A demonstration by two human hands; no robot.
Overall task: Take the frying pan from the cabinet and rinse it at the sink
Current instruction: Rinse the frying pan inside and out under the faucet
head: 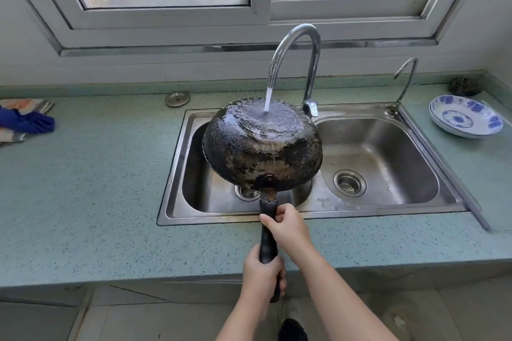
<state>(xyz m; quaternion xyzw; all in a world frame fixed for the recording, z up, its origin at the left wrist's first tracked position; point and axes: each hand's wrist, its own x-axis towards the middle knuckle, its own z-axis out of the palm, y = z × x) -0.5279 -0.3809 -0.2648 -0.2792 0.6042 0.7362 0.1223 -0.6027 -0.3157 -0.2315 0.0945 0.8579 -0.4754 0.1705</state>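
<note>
A blackened frying pan [261,144] hangs upside down over the left basin of the steel double sink [388,202], its scorched underside up. Water streams from the tall curved faucet [299,44] onto the pan's bottom and spreads across it. Both hands hold the pan's long black handle. My right hand [288,225] grips it near the sink's front rim, close to the pan. My left hand [261,271] grips the handle's end, over the counter's front edge.
A green speckled counter [97,188] surrounds the sink. Blue-and-white plates [465,119] are stacked at the right, with a dark scourer [465,86] behind them. Folded cloths [25,119] lie at the left. A small second tap [403,83] and a sink plug [177,99] stand behind the basins.
</note>
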